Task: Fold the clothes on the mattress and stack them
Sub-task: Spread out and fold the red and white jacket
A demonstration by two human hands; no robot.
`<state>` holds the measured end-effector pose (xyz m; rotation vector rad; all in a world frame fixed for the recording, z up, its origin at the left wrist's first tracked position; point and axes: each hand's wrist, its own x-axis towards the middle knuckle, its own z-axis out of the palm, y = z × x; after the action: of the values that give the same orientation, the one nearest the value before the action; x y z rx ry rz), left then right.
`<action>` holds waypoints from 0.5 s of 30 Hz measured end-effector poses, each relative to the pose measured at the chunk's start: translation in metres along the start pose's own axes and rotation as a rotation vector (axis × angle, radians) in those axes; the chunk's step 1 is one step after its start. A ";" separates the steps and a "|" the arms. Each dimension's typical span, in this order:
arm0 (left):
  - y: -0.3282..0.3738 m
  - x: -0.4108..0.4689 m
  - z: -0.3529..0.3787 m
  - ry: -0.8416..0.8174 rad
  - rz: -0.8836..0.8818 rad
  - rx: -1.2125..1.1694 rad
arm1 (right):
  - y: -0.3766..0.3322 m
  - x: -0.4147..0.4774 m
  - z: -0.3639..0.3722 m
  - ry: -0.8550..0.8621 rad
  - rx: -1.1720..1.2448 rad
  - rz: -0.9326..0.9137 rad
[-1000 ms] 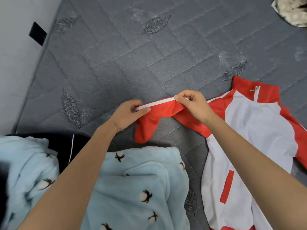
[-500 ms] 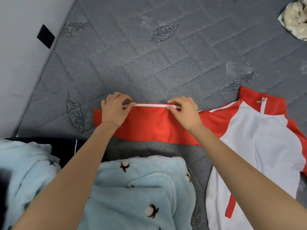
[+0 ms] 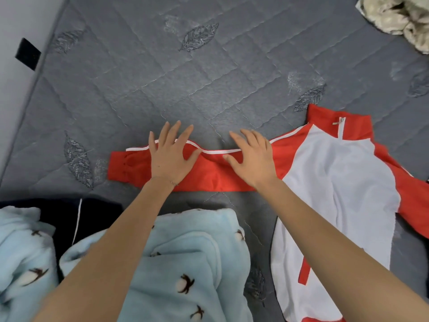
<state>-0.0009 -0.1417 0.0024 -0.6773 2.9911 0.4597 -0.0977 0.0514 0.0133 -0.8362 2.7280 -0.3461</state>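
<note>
A red and white zip jacket [image 3: 336, 187] lies front up on the grey quilted mattress [image 3: 185, 84]. Its red sleeve [image 3: 209, 175], edged with a white stripe, stretches flat to the left. My left hand [image 3: 170, 156] lies on the sleeve with fingers spread and straight. My right hand [image 3: 251, 156] is over the sleeve nearer the shoulder, fingers spread and loosely bent. Neither hand grips the cloth.
A light blue fleece garment [image 3: 185, 263] with dark cotton-flower prints is bunched at the near edge. Dark navy clothing [image 3: 69, 219] lies under it at the left. A cream crumpled garment [image 3: 399, 17] sits at the far right corner. A grey wall [image 3: 16, 66] borders the mattress on the left.
The sleeve was held up and bunched, then pulled out straight to the left and laid flat. Both hands have let go of the white stripe and now spread over the sleeve.
</note>
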 end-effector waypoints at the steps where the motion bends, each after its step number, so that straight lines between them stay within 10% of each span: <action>1: 0.009 0.000 0.001 -0.004 0.017 0.006 | 0.008 -0.005 -0.003 0.007 -0.008 0.008; 15: 0.190 -0.085 0.057 -0.071 -0.010 -0.081 | 0.158 -0.143 -0.036 -0.002 0.006 0.212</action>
<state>-0.0070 0.0737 0.0088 -0.6663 2.9157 0.5944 -0.0757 0.2655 0.0252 -0.5386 2.7780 -0.3075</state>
